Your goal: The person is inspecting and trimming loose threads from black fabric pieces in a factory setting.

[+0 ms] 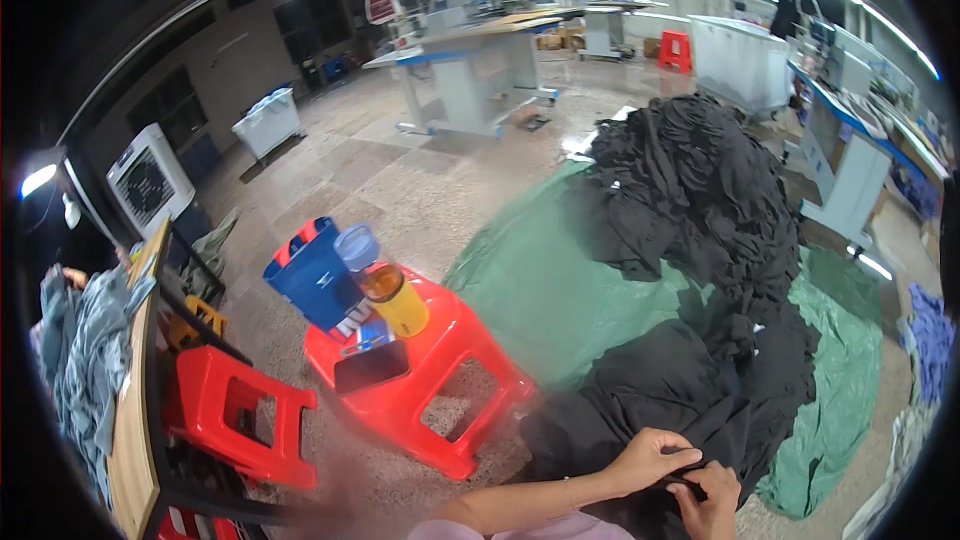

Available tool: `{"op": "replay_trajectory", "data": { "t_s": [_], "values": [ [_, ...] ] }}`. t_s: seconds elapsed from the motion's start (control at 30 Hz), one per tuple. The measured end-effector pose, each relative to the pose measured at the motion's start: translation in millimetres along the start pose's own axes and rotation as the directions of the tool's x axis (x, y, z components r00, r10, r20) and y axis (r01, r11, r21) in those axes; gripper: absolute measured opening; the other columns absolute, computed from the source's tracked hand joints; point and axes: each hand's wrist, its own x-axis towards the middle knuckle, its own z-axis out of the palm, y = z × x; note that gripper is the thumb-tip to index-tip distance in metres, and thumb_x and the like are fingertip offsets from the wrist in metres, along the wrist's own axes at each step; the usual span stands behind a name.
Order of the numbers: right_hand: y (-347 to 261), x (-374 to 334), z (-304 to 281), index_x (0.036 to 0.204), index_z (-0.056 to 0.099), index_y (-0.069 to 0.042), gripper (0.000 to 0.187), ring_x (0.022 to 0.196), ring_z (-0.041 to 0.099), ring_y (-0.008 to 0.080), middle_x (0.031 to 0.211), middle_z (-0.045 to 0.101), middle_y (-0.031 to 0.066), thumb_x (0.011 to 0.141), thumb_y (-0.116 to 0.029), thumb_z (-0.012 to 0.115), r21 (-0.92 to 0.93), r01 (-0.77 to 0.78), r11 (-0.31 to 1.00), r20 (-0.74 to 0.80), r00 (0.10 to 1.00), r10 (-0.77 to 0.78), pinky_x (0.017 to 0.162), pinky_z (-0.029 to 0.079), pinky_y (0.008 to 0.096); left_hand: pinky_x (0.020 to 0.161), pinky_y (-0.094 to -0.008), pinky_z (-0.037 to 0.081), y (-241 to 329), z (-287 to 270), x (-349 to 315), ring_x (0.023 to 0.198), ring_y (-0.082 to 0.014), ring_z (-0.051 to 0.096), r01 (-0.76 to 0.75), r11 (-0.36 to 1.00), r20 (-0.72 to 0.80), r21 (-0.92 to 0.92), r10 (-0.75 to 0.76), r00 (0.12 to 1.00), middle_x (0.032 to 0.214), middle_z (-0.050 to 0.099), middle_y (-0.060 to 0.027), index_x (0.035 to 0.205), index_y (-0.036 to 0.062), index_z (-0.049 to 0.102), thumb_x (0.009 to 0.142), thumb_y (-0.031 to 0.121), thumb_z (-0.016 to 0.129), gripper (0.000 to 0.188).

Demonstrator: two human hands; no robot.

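Observation:
Black cloth (640, 380) lies over my lap and runs forward into a large heap of black cloth (690, 180). My left hand (648, 460) reaches across from the lower edge, thumb and forefinger pinched on the cloth. Just right of it and a little nearer, my right hand (712, 502) also has its fingers closed on the black cloth. The two hands are close together, with a fold of the fabric between them. Whether a small tool is in the fingers I cannot make out.
Green sheeting (530, 270) lies under the heap. On my left a red stool (470, 330) bears a blue bag (315, 280), a yellow-sleeved bottle (405, 305) and a phone (372, 368). Another red stool (215, 390) stands beside a wooden table edge (140, 390). Workbenches (465, 70) stand farther off.

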Motion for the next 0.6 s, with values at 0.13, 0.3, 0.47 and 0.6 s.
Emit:
{"op": "replay_trajectory", "data": {
  "t_s": [0.13,0.3,0.47,0.6],
  "values": [
    [9,6,-16,0.09,0.066,-0.008,0.015,0.077,0.057,0.0344,0.08,0.059,0.0123,0.077,-0.009,0.072,-0.184,0.166,0.969,-0.015,0.985,-0.171,0.072,0.044,0.0406,0.067,-0.0204,0.049,7,-4,-2,0.077,-0.0045,0.06,0.037,0.998,0.043,0.049,-0.039,0.998,0.085,0.071,-0.004,0.094,-0.0032,0.072,0.086,0.015,0.074,0.02],
    [8,14,-13,0.081,0.065,-0.008,0.02,0.073,0.056,0.0288,0.072,0.053,0.0068,0.063,-0.004,0.074,-0.034,0.117,0.993,-0.131,0.984,-0.12,0.083,0.043,0.0471,0.065,-0.0252,0.049,16,-6,-3,0.071,-0.0095,0.063,-0.116,0.938,0.019,0.328,0.116,0.993,0.079,0.07,-0.007,0.092,0.0005,0.073,0.085,0.018,0.073,0.019],
    [1,15,-5,0.082,0.067,-0.009,0.019,0.068,0.056,0.0269,0.07,0.054,0.0054,0.065,-0.004,0.074,-0.095,0.169,0.981,-0.158,0.97,-0.183,0.07,0.044,0.0386,0.07,-0.0274,0.048,41,9,-2,0.078,-0.0163,0.062,-0.331,0.789,-0.055,0.517,0.416,0.908,0.086,0.063,-0.0086,0.096,-0.0009,0.064,0.09,0.012,0.067,0.015],
    [-12,10,-17,0.091,0.065,-0.007,0.015,0.076,0.057,0.034,0.08,0.059,0.0114,0.077,-0.004,0.071,0.09,0.037,0.995,-0.139,0.99,-0.024,0.067,0.045,0.0408,0.071,-0.0262,0.048,27,9,3,0.078,-0.0126,0.063,-0.343,0.854,-0.058,0.392,0.395,0.917,0.086,0.067,-0.0087,0.096,-0.0025,0.065,0.09,0.014,0.068,0.018]
  ]
}}
